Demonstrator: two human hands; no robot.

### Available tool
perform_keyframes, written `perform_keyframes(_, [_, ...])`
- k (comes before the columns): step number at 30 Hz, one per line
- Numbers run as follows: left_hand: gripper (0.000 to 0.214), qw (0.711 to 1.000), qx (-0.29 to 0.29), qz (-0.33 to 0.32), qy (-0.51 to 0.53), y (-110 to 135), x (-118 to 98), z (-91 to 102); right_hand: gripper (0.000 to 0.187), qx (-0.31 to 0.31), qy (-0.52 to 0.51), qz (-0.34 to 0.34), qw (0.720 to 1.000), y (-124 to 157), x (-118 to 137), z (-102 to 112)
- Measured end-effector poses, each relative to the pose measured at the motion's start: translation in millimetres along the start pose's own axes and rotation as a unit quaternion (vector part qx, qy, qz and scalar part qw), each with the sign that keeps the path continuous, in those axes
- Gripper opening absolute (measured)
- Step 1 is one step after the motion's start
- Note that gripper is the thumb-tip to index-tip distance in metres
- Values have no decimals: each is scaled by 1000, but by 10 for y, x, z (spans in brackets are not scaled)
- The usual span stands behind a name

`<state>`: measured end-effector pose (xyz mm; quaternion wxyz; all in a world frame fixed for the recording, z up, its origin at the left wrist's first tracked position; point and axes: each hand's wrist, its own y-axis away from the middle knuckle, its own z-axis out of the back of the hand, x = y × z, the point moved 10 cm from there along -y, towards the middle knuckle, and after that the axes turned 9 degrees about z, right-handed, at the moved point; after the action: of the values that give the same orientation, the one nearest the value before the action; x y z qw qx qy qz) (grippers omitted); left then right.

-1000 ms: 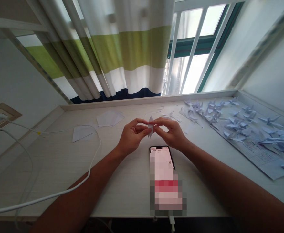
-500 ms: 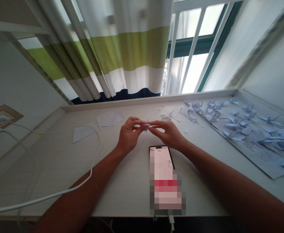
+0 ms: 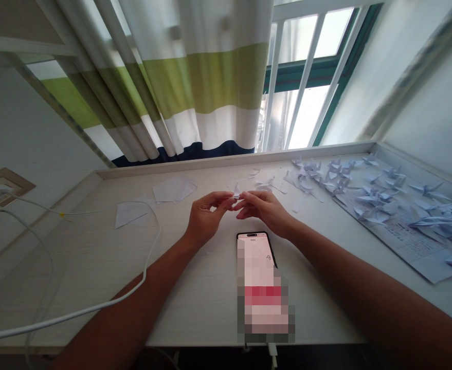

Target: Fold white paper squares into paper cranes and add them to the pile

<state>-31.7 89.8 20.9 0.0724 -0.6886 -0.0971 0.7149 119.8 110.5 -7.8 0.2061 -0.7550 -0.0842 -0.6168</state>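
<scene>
A small piece of folded white paper [image 3: 236, 191] is between my hands above the middle of the desk, with one pointed bit sticking up. My left hand [image 3: 205, 217] pinches it between thumb and forefinger. From the other side, the fingertips of my right hand [image 3: 267, 209] meet the same paper, and its thumb sits lower, slightly apart. Fingers cover most of the fold, so its full shape is hidden. Just below my hands lies a phone [image 3: 255, 257] with a lit pink screen, partly blurred out.
Many folded paper cranes [image 3: 376, 198] cover a printed sheet [image 3: 411, 252] on the right. Paper scraps [image 3: 299, 182] lie behind my right hand. Flat white sheets [image 3: 175, 189] rest to the left. A white cable [image 3: 148, 257] crosses my left forearm. A raised edge [image 3: 195, 159] borders the desk.
My right thumb has dropped away from the paper and its fingers have shifted. The paper is turned, with a point now showing upward. My left hand keeps its pinch.
</scene>
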Motion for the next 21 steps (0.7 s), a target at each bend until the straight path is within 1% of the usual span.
perform_keyframes(2, [25, 1000, 5, 2, 19, -4, -16, -2, 40, 11, -19, 20, 1000, -8, 44, -28])
perform_keyframes(3, [26, 1000, 11, 3, 26, -7, -22, -10, 40, 2, -10, 38, 999, -12, 82, -9])
perform_keyframes(6, [27, 999, 24, 15, 44, -13, -24, -38, 46, -29, 65, 94, 993, -9, 200, 60])
perform_keyframes(8, [28, 998, 24, 22, 62, -15, -21, -43, 48, -26, 111, 136, 984, 2, 285, 46])
perform_keyframes(10, [30, 996, 23, 31, 81, -15, -15, -48, 43, -23, 136, 166, 976, 22, 348, 21])
perform_keyframes(15, [35, 991, 19, 71, 115, -17, 45, -55, 39, -71, 163, 195, 965, 95, 460, 41])
perform_keyframes(18, [37, 985, 23, 99, 136, -20, 104, -68, 38, -83, 167, 216, 958, 132, 533, 28])
perform_keyframes(21, [35, 984, 43, 112, 135, -24, 145, -97, 29, -88, 180, 235, 951, 145, 588, 29])
